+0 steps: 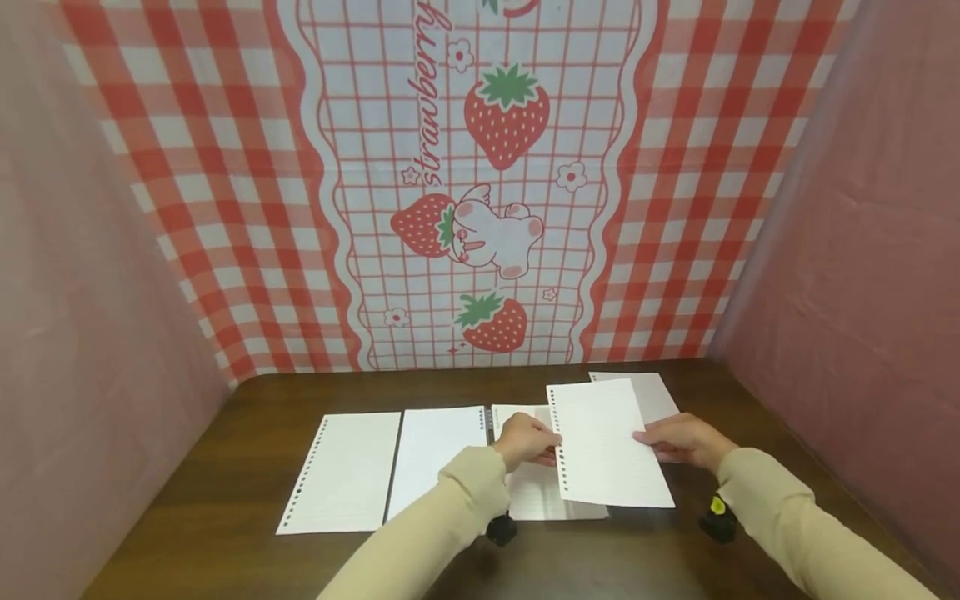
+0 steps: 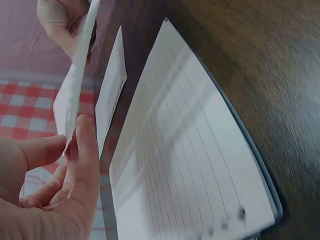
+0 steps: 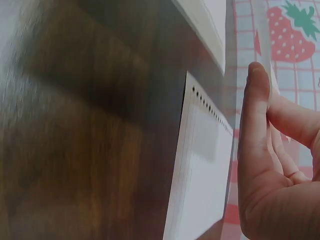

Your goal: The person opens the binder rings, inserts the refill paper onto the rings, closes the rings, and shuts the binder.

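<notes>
Between both hands, raised over the table, is a white lined sheet of loose-leaf paper (image 1: 611,446) with punched holes along its left edge. My left hand (image 1: 527,440) pinches that punched edge between thumb and fingers. On the opposite edge, the right hand (image 1: 686,440) has a thumb-and-finger pinch. Seen edge-on in the left wrist view, the held paper (image 2: 80,82) looks like a thin white strip, possibly several sheets. Beneath it lies a lined page (image 2: 170,140) on a dark cover, partly hidden by the left hand and held paper in the head view.
Farther left on the brown table (image 1: 225,500) lie a white page (image 1: 438,454) and a punched sheet (image 1: 345,471). A loose punched sheet (image 3: 200,165) lies at the right, partly behind the held paper. A checked strawberry cloth (image 1: 487,167) hangs behind the table.
</notes>
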Demonstrator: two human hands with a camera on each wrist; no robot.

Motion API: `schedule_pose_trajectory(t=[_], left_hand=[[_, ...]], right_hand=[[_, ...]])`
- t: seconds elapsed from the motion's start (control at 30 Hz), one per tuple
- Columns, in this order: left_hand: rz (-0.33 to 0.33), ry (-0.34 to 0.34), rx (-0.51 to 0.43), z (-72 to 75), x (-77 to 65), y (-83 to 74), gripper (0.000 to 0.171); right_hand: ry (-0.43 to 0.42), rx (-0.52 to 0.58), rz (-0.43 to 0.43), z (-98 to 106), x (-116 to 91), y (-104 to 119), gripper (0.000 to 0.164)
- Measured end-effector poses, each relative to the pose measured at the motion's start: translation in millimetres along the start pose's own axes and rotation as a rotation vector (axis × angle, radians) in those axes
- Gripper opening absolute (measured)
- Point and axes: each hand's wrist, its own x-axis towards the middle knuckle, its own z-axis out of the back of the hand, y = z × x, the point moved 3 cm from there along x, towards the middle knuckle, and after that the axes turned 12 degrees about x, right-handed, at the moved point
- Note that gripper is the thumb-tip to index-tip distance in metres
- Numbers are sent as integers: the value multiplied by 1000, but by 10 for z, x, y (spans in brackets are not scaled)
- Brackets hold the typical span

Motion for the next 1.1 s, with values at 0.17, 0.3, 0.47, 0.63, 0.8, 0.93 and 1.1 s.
schedule_pose_trajectory(t=[0.17, 0.3, 0.47, 0.63, 0.8, 0.93, 1.1], left_hand=[[-3, 5, 20, 152, -33, 84, 15], [4, -9, 13, 271, -75, 121, 15], [0, -23, 4, 342, -100, 148, 14], [15, -32, 49, 396, -98, 219, 13], [31, -55, 60, 475, -79, 274, 14], [34, -50, 40, 555, -90, 298, 15], [49, -63, 71, 636, -152, 389, 14]], right_hand=[[-13, -11, 5, -133, 20, 13, 57], [11, 3, 17, -256, 70, 32, 53], [0, 26, 4, -366, 131, 41, 54], [-7, 24, -16, -473, 167, 50, 52], [0, 41, -23, -560, 185, 90, 54], [3, 37, -10, -625, 211, 130, 49], [10, 54, -13, -772, 242, 91, 47]])
